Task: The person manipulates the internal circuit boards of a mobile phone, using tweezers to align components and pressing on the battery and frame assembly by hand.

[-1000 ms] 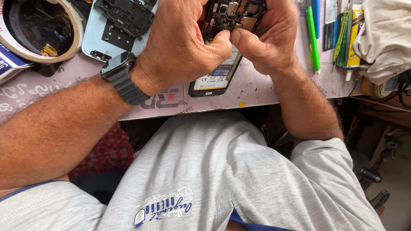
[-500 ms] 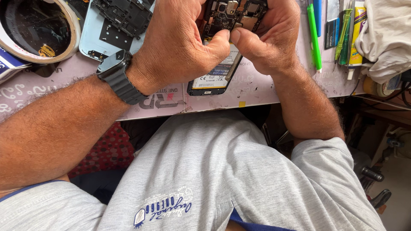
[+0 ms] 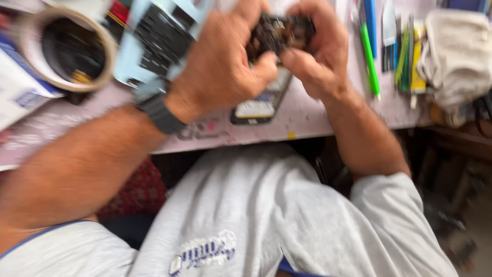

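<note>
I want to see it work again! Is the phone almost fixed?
Not yet. Done: the phone is opened, its dark insides showing, and a pale blue panel lies aside. In hand: the left hand and right hand both grip it. Left: it is still open; another phone lies underneath.

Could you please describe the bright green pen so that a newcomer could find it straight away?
Start at the pale worktop and go just beyond the right hand. The green pen lies there, beside a blue one. It alone is bright green.
</note>
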